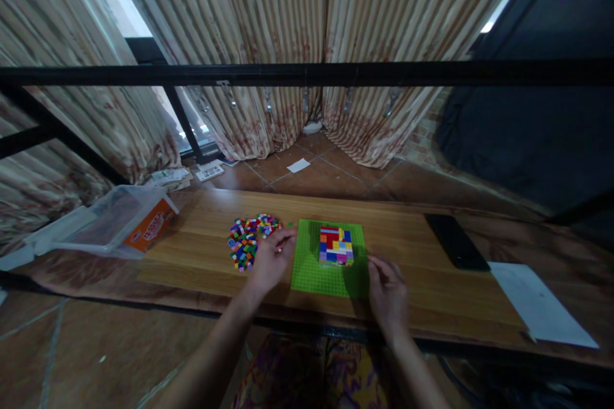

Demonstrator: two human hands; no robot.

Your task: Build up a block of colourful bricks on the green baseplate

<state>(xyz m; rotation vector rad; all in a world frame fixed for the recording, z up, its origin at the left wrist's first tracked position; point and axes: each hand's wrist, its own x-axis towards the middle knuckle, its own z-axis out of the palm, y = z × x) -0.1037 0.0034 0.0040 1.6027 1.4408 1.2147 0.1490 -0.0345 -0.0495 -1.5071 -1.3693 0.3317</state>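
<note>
A green studded baseplate [307, 278] lies on the wooden table. On it stands a blocky build of toy bricks [336, 246] in red, blue, yellow, orange, white and purple. At the plate's left edge is my left hand [272, 260], its fingers bent together toward the plate; whatever they pinch is too small to see. Beside the plate's right edge my right hand [387, 286] has thumb and fingertips drawn together, and anything between them cannot be made out. A pile of loose small bricks [245, 244] in many colours lies to the left, partly behind my left hand.
At the table's left end a clear plastic box [110, 220] with an orange label lies beside its pale lid. On the right are a black phone [458, 243] and a white sheet [542, 303]. A black metal bar [307, 74] crosses beyond the table, before striped curtains [268, 25].
</note>
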